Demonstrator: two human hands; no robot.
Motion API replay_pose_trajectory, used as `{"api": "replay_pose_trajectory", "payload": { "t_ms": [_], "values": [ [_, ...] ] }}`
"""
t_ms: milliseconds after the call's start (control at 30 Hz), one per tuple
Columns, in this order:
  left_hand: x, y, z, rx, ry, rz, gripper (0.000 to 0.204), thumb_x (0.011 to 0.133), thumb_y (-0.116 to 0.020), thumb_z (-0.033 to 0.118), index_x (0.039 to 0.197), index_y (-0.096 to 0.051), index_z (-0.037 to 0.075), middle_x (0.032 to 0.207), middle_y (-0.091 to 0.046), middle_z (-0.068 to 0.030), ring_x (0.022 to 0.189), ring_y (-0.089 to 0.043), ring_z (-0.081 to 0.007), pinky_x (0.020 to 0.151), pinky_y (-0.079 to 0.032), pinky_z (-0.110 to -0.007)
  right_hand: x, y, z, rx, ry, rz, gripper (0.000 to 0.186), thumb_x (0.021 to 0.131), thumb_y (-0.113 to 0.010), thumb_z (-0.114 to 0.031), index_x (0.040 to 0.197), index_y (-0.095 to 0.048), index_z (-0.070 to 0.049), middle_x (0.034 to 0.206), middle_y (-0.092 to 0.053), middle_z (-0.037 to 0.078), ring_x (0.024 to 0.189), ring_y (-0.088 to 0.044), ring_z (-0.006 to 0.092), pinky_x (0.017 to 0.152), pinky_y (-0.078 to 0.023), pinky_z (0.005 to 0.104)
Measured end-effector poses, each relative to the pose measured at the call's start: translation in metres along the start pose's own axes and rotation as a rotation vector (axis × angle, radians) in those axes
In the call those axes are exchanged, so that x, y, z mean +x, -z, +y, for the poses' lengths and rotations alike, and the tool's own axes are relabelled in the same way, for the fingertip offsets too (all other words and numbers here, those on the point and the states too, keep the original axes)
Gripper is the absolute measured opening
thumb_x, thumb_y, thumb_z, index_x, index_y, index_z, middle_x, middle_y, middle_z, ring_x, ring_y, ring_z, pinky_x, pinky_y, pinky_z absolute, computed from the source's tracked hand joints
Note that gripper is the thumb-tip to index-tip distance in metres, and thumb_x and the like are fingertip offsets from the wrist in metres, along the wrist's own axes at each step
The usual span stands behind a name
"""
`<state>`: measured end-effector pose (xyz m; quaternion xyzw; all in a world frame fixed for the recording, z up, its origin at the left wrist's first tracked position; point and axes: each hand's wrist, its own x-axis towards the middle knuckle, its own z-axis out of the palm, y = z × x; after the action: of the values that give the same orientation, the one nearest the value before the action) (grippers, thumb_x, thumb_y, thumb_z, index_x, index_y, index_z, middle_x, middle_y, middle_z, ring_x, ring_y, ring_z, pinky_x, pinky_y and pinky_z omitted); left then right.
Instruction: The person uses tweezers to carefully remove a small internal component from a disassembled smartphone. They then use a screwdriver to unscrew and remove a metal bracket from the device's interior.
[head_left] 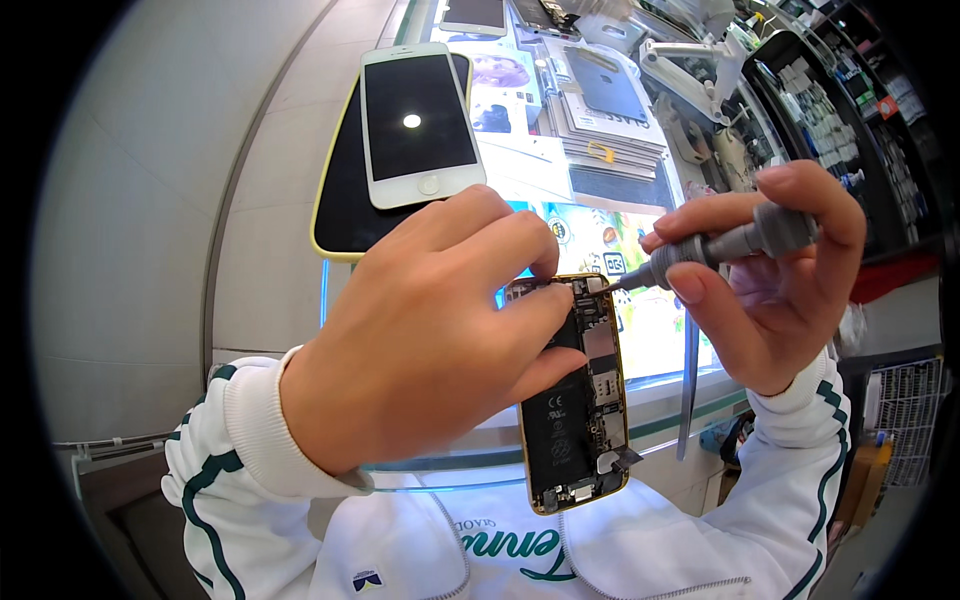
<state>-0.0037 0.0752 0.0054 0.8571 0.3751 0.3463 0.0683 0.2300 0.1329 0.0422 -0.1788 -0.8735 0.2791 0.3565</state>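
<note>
Far left, 11 o'clock: yellow-rimmed black slab (345,195), white phone (420,130) overlapping it, screen up. Left hand (430,320) at 9 o'clock, fingers curled, tips on the opened phone's upper left; can't tell if gripping its frame or a small part. Opened phone (580,410) at 5 o'clock, top end toward 12, black battery (555,435) exposed. Flat packs (610,130) stacked at 1 o'clock. Grey screwdriver (715,248) at 2 o'clock, tip at phone's 1 o'clock corner; right hand (785,300), 3 o'clock, pinches it between thumb and fingers. Step: probably screw work at top end. Next move likely calls for steady tip, braced frame.
</note>
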Motion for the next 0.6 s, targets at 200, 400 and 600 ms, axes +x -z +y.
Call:
{"api": "replay_pose_trajectory", "payload": {
  "t_ms": [200,400,600],
  "values": [
    [0.000,0.001,0.002,0.002,0.011,-0.001,0.036,0.061,-0.086,0.018,0.091,-0.072,0.005,0.092,-0.061,-0.0074,0.082,-0.058,-0.0234,0.067,-0.052,-0.032,0.003,0.009,-0.008,-0.071,0.093,-0.057,0.069,0.084,-0.068,0.003,0.135,-0.023,-0.006,0.101,-0.066,0.026,0.089,-0.070,0.0263,0.076,-0.058,0.0321],
    [0.001,0.000,0.001,-0.003,0.001,0.002,0.036,0.061,-0.086,0.018,0.091,-0.072,0.004,0.092,-0.062,-0.0077,0.081,-0.058,-0.0235,0.066,-0.052,-0.032,0.010,0.014,-0.008,-0.189,0.179,-0.329,0.072,0.082,-0.070,0.006,0.135,-0.023,-0.007,0.103,-0.064,0.030,0.091,-0.070,0.0292,0.074,-0.060,0.0330],
    [0.002,0.002,0.001,-0.014,0.004,0.003,0.037,0.059,-0.085,0.016,0.091,-0.072,0.003,0.091,-0.062,-0.0076,0.080,-0.057,-0.0239,0.066,-0.051,-0.033,0.003,0.010,-0.020,-0.254,0.203,-0.282,0.074,0.077,-0.073,0.009,0.133,-0.029,-0.013,0.107,-0.063,0.029,0.092,-0.070,0.0334,0.071,-0.061,0.0349]
  ]
}}
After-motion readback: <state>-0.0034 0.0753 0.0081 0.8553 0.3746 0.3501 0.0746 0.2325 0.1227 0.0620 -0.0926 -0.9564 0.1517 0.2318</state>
